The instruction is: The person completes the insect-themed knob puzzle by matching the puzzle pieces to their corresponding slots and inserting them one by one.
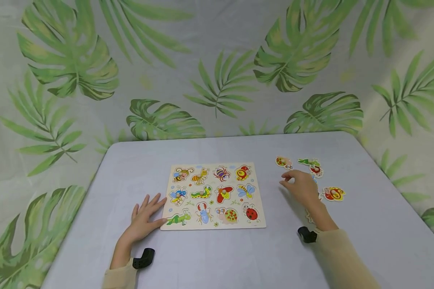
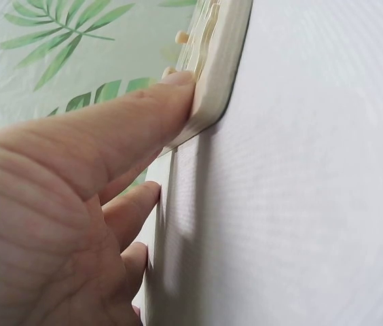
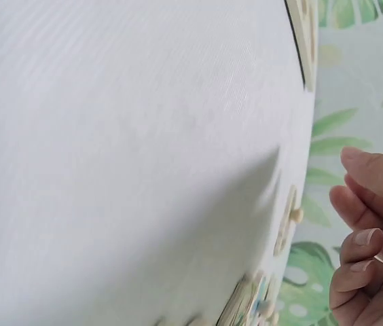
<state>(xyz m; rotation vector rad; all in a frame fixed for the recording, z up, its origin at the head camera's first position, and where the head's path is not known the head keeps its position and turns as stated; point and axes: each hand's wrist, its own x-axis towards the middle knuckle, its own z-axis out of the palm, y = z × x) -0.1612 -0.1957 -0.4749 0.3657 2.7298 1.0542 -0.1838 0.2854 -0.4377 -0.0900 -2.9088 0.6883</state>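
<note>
Just beyond the right hand [image 1: 303,188], whose loosely curled fingers grasp nothing, lie the loose insect pieces [image 1: 332,194], scattered on the table [image 1: 365,241] to the right of the puzzle board [image 1: 213,196]. Flat, bright, cartoon-printed cutouts. The left hand [image 1: 144,216], fingers straight, presses the board's near-left corner, far from them.

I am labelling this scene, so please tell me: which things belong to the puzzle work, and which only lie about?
Belongs to the work:
- wooden insect puzzle board, left hand against its edge
- loose painted insect pieces, right hand above them

Only there:
- grey table
- green leaf-print backdrop cloth
</note>
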